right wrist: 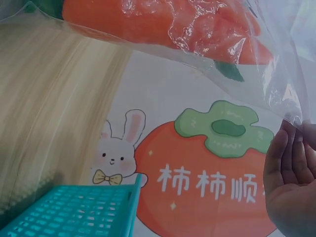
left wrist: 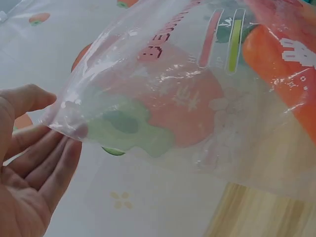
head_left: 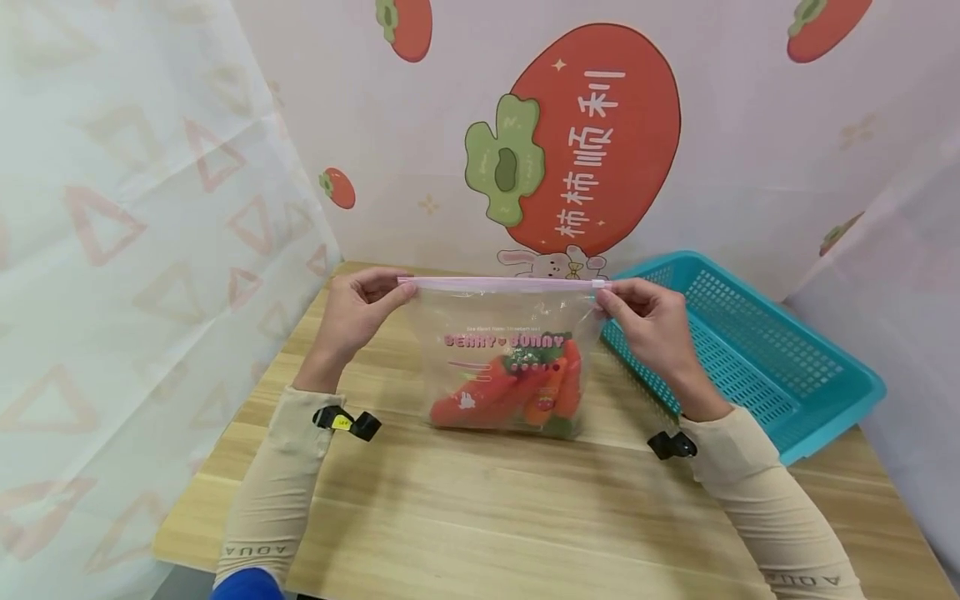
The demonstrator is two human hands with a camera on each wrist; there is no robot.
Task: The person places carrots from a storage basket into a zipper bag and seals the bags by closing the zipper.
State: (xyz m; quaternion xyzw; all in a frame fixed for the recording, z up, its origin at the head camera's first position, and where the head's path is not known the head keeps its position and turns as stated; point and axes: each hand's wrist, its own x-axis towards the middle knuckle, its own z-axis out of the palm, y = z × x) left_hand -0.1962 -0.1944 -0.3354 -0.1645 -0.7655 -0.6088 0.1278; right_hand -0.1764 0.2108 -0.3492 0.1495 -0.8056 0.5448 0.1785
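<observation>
Between both hands hangs a clear zip bag with a pink slider strip and "BERRY BUNNY" print. Orange-red carrot-shaped items with green tops lie inside it, also seen as an orange piece in the left wrist view and a carrot shape in the right. My left hand pinches the bag's top left corner between thumb and fingers. At the top right corner, beside the white slider, my right hand pinches the strip's end. The bag is upright, its bottom at or just over the table.
A teal plastic basket with perforated walls stands on the right of the wooden table, close behind my right forearm. Behind the table hangs a backdrop printed with persimmons and a bunny. A white patterned sheet borders the left side.
</observation>
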